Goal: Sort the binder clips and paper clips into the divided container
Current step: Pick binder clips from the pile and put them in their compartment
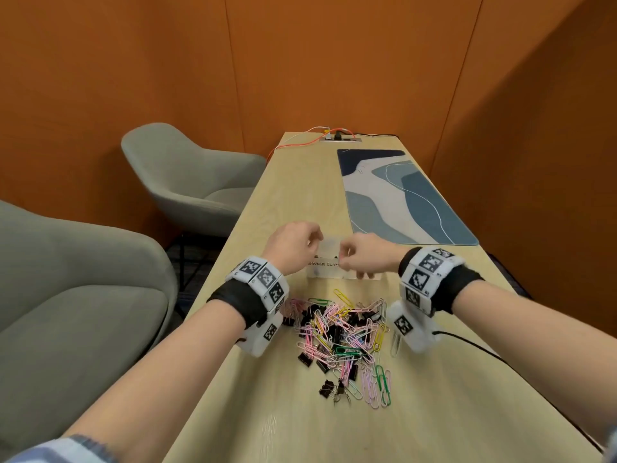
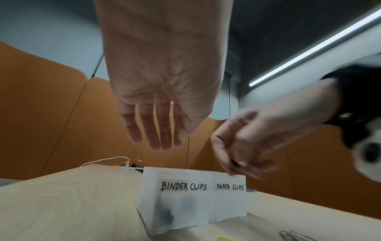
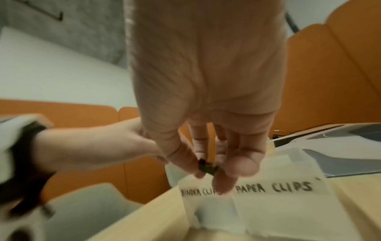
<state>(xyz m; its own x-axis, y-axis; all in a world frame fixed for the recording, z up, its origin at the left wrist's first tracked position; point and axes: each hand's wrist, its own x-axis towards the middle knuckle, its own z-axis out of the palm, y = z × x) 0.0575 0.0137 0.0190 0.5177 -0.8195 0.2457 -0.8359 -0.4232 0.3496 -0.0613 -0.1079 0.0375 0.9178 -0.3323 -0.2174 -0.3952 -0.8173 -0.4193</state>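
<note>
A translucent divided container (image 1: 322,272) stands on the wooden table, labelled BINDER CLIPS on its left half and PAPER CLIPS on its right (image 3: 268,203). Dark shapes show through the binder clips compartment (image 2: 164,213). My right hand (image 1: 347,262) hovers over the container's middle and pinches a small black binder clip (image 3: 207,168) between thumb and fingertips. Above the left compartment, my left hand (image 2: 156,143) hangs with straight fingers and holds nothing. A mixed pile of coloured paper clips and black binder clips (image 1: 344,335) lies nearer me, between my wrists.
A blue patterned desk mat (image 1: 404,195) lies beyond the container on the right. Cables and a power socket (image 1: 337,137) sit at the table's far end. Two grey armchairs (image 1: 187,175) (image 1: 66,295) stand left of the table. A black cable (image 1: 467,345) trails from my right wrist.
</note>
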